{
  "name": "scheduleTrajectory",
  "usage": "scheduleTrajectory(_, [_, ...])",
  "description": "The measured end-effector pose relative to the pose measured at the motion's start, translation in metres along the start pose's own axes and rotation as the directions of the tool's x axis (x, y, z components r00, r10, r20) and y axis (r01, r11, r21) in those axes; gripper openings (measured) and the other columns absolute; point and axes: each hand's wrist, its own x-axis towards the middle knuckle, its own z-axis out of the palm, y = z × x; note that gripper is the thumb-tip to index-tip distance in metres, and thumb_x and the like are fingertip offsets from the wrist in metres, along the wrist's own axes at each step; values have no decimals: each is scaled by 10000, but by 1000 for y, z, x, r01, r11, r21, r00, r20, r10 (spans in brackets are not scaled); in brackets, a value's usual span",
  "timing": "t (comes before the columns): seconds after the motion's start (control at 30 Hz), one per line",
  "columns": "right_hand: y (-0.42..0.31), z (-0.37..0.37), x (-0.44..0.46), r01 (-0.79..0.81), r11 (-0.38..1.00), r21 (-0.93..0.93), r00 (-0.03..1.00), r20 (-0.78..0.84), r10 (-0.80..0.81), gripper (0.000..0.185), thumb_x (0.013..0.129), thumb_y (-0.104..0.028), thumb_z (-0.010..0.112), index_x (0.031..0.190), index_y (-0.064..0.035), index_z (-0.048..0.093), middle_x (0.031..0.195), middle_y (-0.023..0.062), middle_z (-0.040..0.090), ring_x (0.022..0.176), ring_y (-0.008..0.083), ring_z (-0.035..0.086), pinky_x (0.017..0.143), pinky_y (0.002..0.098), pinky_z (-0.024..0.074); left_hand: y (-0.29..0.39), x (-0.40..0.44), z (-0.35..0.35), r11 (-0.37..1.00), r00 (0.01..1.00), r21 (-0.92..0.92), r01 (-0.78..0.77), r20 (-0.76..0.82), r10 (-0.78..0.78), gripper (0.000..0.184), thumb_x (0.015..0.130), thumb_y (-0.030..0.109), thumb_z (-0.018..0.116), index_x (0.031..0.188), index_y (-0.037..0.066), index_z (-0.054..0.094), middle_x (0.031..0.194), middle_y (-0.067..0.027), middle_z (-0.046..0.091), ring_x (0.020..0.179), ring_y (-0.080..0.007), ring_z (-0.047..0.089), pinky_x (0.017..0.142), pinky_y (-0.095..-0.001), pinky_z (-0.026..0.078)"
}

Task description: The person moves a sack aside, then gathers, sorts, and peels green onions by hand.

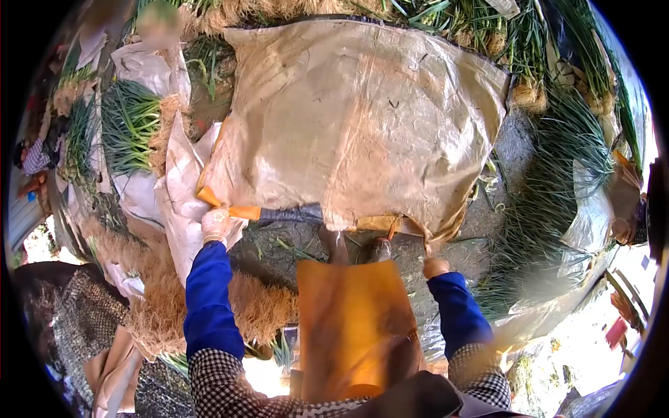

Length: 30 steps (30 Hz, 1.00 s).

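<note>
A large beige plastic tarp [362, 118] with a crease down its middle spreads on the ground before me. My left hand [215, 224], with a pale covering, is closed on the tarp's near left corner, where orange edging [244, 212] sticks out on both sides of the fist. My right hand [435, 267] is closed round the gathered near right corner, which is pulled toward me. An orange apron [355, 320] hangs in front of my legs, and my feet stand just by the tarp's near edge.
Green onions [540, 209] with long leaves are heaped on the right, and more bundles [131, 125] lie at left and along the back. Pale roots [258, 306] form a pile by my left arm. White sheeting [182, 202] lies beside the tarp. Loose leaves litter the wet ground.
</note>
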Motion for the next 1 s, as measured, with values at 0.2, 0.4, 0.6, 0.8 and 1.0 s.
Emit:
scheduleTrajectory(0.2, [-48,-56,-48,399,906,143,845,-442,-303,230,820,-202,438,914,-71,603,873,145,630,778,299,619,695,407,490,-27,-90,-41,923,956,-281,261,-58,-288,354,851,286,470,1142,88,505,805,-90,559,707,-243,562,586,-365,455])
scheduleTrajectory(0.4, [111,35,142,516,855,44,559,-774,-297,234,831,-195,418,909,-77,604,831,122,622,791,275,598,682,381,479,-38,-255,-165,853,878,-212,477,82,-471,261,906,203,429,1100,64,534,1090,-133,528,912,-246,546,742,-333,470])
scheduleTrajectory(0.6, [93,-69,185,357,897,261,795,-589,-145,464,762,-228,560,1161,-47,409,1151,99,438,1057,239,440,891,344,391,-14,-361,-179,-691,760,-535,-487,130,-637,371,890,226,466,1128,-58,487,1125,-141,516,1041,-209,494,880,-331,427])
scheduleTrajectory(0.8, [-116,-173,-4,733,-228,641,431,-697,-573,1017,652,-280,742,1394,-136,63,1430,118,159,1285,277,230,994,407,293,83,-316,-142,-357,697,-850,-387,-17,-717,384,907,322,446,1124,6,475,1066,-117,526,960,-169,509,810,-296,427])
scheduleTrajectory(1.0, [-214,-263,-159,588,-168,791,266,-385,-884,1101,668,-270,742,1390,-140,-79,1437,101,160,1269,268,256,976,392,301,106,-357,-199,-386,771,-871,-304,13,-637,426,923,373,386,993,-17,542,903,-79,592,802,-140,552,736,-268,441])
